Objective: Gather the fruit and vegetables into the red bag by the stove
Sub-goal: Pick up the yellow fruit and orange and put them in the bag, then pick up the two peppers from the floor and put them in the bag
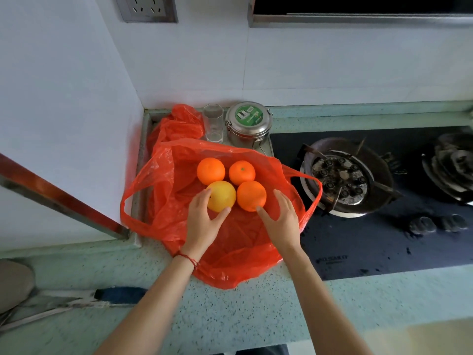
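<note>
A red plastic bag [230,242] lies spread on the counter left of the stove. Four round fruits rest on its plastic: two oranges at the back [211,171] [242,172], a yellow fruit [223,195] and a third orange [251,196] in front. I cannot tell whether they are inside the bag's mouth or on top of it. My left hand [202,224] cups the yellow fruit from the near side, with fingers and thumb against it. My right hand [280,221] is spread, its thumb tip touching the front orange.
A clear glass [213,123] and a round steel tin [248,125] stand behind the bag by the wall. A black gas hob with a burner [343,176] lies to the right. The wall corner and a ledge [58,198] close off the left.
</note>
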`<act>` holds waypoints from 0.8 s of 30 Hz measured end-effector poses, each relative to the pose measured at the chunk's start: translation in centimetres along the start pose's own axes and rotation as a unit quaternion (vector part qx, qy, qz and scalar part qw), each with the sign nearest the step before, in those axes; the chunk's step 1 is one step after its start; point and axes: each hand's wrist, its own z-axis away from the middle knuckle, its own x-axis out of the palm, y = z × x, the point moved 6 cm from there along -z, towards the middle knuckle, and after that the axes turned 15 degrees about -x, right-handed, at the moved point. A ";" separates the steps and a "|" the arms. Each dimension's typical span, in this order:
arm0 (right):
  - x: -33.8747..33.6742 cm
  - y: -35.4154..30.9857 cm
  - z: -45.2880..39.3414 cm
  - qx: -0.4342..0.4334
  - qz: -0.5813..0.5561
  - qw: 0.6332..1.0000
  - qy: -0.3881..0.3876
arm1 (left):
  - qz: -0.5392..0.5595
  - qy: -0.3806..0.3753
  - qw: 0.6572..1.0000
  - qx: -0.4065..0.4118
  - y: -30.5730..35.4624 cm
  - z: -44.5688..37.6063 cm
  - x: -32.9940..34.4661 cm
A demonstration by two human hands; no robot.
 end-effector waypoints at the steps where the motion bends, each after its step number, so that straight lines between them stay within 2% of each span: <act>1: -0.4 -0.2 0.7 -0.011 0.027 1.000 0.001 | -0.024 -0.003 0.999 0.025 0.2 0.5 0.2; 6: -2.1 -0.1 4.1 -0.033 0.164 0.986 0.004 | -0.155 -0.021 0.978 0.140 1.4 2.5 1.6; 9: -3.5 1.0 6.7 0.000 0.229 0.973 0.035 | -0.219 -0.043 0.954 0.202 2.0 3.9 3.0; 15: -7.1 3.6 12.9 0.094 0.276 0.953 0.078 | -0.278 -0.102 0.913 0.279 2.9 7.4 6.2; 24: -14.3 6.1 22.9 0.171 0.295 0.926 0.164 | -0.301 -0.173 0.862 0.370 6.5 14.8 12.8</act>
